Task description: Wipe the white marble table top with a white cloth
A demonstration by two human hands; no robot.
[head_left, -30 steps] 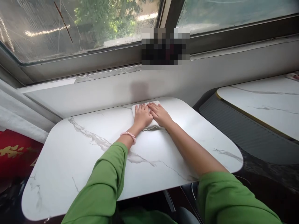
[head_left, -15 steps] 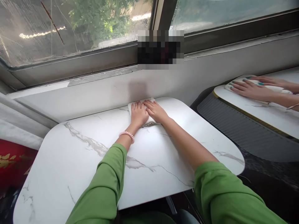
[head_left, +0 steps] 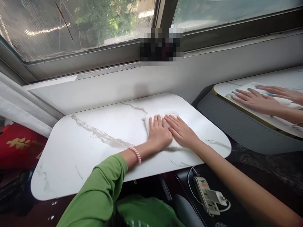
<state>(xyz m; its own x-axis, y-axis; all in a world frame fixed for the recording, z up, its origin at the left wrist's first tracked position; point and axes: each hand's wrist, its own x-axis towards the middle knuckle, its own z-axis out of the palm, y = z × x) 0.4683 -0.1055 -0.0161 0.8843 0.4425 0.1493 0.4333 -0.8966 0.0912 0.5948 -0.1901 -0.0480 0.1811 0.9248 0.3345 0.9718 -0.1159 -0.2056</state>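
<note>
A folded white cloth (head_left: pixel 147 123) lies flat on the white marble-patterned table (head_left: pixel 113 126), right of its middle. My left hand (head_left: pixel 159 132) presses on it with fingers stretched out; a pink coil band (head_left: pixel 136 154) circles that wrist. Beside it my right hand (head_left: pixel 181 130) also rests flat on the cloth, fingers extended. The two hands touch at the thumb side. Much of the cloth is hidden under them.
At the right, another person's hands (head_left: pixel 258 101) rest on a white cloth (head_left: pixel 252 85) on a second table. Below lies a power strip (head_left: pixel 205 195) with a plugged-in charger. A red bag (head_left: pixel 20 145) and white curtain (head_left: pixel 28 110) stand left. A window (head_left: pixel 94 28) is behind.
Both my hands and the cloth have moved from the table's wall-side edge toward me and to the right. The power strip has come into view. The other person's hands have shifted slightly.
</note>
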